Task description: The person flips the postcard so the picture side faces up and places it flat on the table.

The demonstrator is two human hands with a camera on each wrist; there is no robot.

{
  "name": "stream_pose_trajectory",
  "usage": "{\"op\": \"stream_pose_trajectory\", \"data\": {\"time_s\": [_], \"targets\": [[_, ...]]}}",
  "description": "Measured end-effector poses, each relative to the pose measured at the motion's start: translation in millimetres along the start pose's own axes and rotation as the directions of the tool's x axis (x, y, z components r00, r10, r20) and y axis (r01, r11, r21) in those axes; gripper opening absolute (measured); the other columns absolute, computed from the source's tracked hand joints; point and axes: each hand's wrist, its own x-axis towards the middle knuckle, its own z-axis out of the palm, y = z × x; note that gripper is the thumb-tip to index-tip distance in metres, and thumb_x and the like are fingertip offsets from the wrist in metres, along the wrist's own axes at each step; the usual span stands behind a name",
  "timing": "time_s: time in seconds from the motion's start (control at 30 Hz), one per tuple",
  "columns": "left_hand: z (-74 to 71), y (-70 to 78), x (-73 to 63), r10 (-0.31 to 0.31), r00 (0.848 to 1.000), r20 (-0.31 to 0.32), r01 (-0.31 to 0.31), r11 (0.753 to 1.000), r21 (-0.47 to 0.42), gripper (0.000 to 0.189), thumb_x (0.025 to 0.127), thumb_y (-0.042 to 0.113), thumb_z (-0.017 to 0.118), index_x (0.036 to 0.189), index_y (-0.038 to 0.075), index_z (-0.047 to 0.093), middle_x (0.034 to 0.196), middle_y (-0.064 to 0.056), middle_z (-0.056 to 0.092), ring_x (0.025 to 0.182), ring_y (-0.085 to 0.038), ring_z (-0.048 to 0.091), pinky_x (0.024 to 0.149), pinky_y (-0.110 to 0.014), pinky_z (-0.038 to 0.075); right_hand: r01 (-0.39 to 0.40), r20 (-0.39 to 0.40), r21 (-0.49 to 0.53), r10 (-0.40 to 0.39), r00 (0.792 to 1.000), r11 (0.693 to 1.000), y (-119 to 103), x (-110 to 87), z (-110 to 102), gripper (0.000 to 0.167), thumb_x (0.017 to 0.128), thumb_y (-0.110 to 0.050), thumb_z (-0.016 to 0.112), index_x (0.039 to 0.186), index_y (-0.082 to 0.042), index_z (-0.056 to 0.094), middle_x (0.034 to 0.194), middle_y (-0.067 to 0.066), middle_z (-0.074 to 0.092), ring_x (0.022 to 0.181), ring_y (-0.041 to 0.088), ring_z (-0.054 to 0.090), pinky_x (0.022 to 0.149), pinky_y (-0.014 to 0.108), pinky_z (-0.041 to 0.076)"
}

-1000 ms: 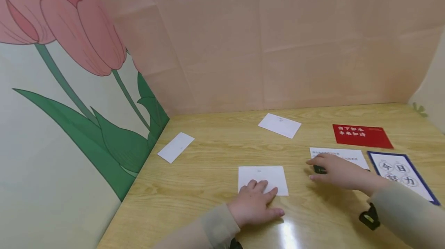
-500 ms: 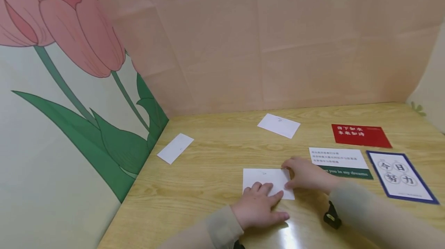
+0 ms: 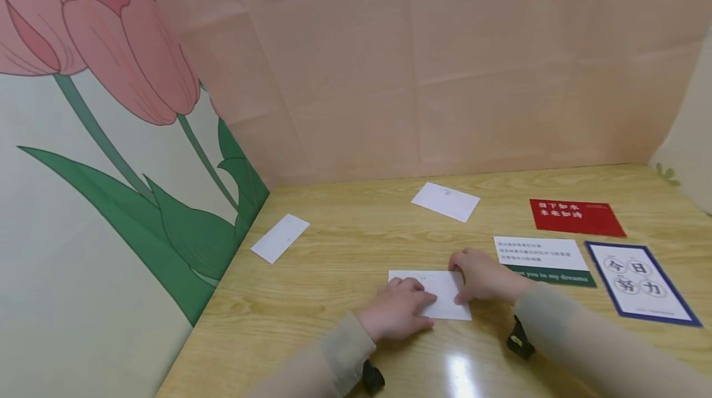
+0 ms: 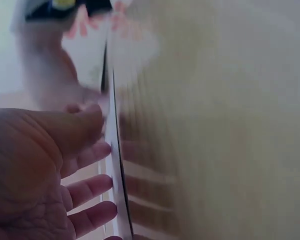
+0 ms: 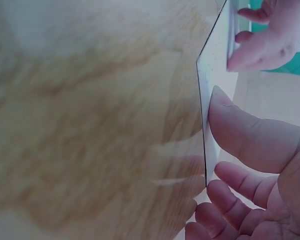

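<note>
Near the middle of the table, a white card lies flat, a small faint mark on its upper part. My left hand reaches over its left side with fingers spread, fingertips touching the surface. In the left wrist view the fingers of that hand meet the card edge-on. At the card's right edge, my right hand pinches it, thumb on the face and bent fingers at the side. Seen from the right wrist, the thumb presses on the card near its edge; the fingertips' underside contact is hidden.
A white and green card, a blue-bordered card and a red card lie to the right. Other white cards lie at the far left and at the back. A pink backdrop stands behind the table.
My right hand has moved left from above the green and white card to the middle card's edge. The middle card has shifted slightly right, and my left hand has drawn back leftward.
</note>
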Motion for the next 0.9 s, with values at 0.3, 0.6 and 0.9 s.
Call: {"op": "stream_pose_trajectory", "data": {"time_s": [0.3,0.6,0.9], "targets": [[-9.0,-30.4,12.8,-0.169,0.986,-0.003,0.168,0.981,-0.094,0.046,0.086,0.034,0.073,0.129,0.028,0.059,0.133,-0.001,0.049,0.117,-0.022,0.046,0.093,-0.037,0.042,0.003,-0.002,-0.011,-0.003,1.000,1.000,-1,-0.6,0,0.055,0.065,-0.032,0.088,0.109,-0.012,0.062,0.099,0.005,0.055,0.088,0.023,0.049,0.080,0.044,0.046],[-14.0,-53.0,27.5,-0.253,0.967,0.036,0.253,0.927,-0.276,0.058,0.074,0.029,0.085,0.124,0.015,0.059,0.126,-0.004,0.052,0.117,-0.021,0.048,0.099,-0.034,0.040,-0.011,-0.002,-0.006,0.011,1.000,1.000,-3,-1.0,1,0.055,0.064,-0.031,0.089,0.109,-0.012,0.062,0.101,0.006,0.055,0.089,0.024,0.049,0.082,0.045,0.045],[-14.5,-57.2,37.6,-0.286,0.956,0.067,0.293,0.918,-0.268,0.051,0.069,0.029,0.088,0.110,0.014,0.062,0.105,0.000,0.053,0.097,-0.015,0.050,0.090,-0.028,0.043,-0.019,0.009,0.007,0.019,1.000,1.000,-3,0.3,1,0.054,0.065,-0.029,0.088,0.108,-0.011,0.061,0.099,0.006,0.055,0.088,0.024,0.049,0.082,0.044,0.045]]}}
